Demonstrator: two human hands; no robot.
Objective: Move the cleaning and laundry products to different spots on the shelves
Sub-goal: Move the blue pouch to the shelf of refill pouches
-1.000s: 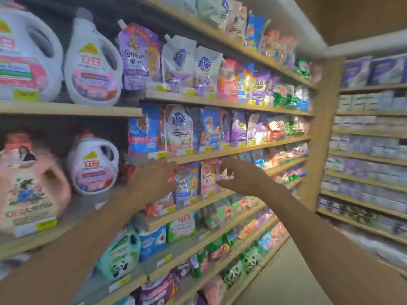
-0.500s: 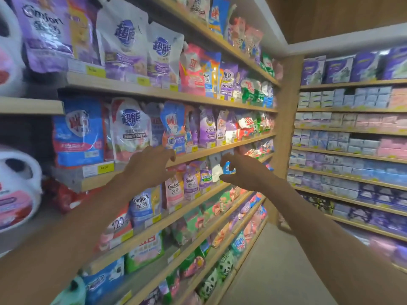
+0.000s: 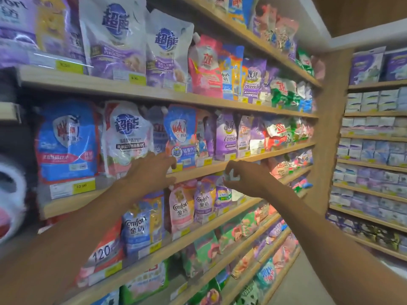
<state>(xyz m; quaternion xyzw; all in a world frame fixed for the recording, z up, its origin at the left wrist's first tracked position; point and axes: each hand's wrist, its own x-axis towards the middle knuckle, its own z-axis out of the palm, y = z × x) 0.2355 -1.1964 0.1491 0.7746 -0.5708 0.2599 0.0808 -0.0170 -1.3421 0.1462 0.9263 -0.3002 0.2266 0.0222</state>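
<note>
The left hand (image 3: 152,170), fingers loosely spread, is at the shelf edge (image 3: 198,171) under a blue pouch (image 3: 180,133). The right hand (image 3: 244,176) has its fingers curled round the top of a purple pouch (image 3: 222,194) one shelf lower, crowded by Comfort pouches (image 3: 203,202). Boxes (image 3: 372,150) fill the far shelves.

Wooden shelves (image 3: 154,91) meet a corner post (image 3: 330,150) — pale floor (image 3: 308,282).

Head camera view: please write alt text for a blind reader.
Two bare hands reach into shop shelves of laundry pouches. The right hand pinches the white top of a purple pouch; the left hand is open near a blue pouch.
</note>
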